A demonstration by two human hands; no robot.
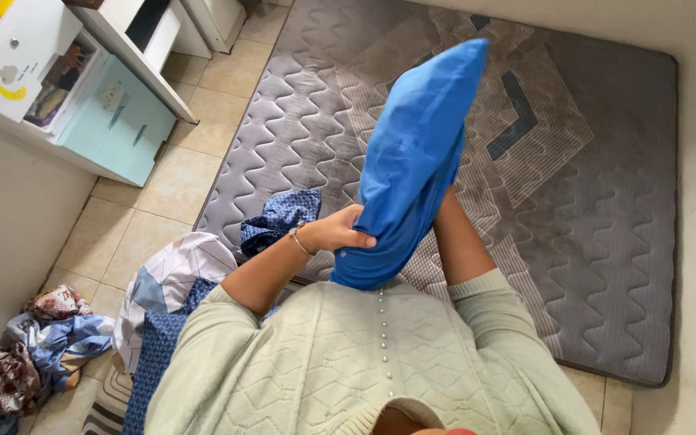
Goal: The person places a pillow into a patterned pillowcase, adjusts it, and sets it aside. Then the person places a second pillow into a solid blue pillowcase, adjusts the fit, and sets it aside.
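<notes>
A bright blue pillowcase (416,153) with a pillow inside stands upright in front of me, over the grey quilted mattress (606,201). My left hand (340,229) grips the case's lower edge from the left, fingers closed on the cloth. My right forearm goes up into the open end of the case, so my right hand is hidden inside it. A thin bracelet sits on my left wrist.
A pile of patterned blue and pale bedding (179,282) lies at the mattress's left edge on the tiled floor. More crumpled cloth (38,346) lies by the left wall. A white and pale green cabinet (82,89) stands at the upper left.
</notes>
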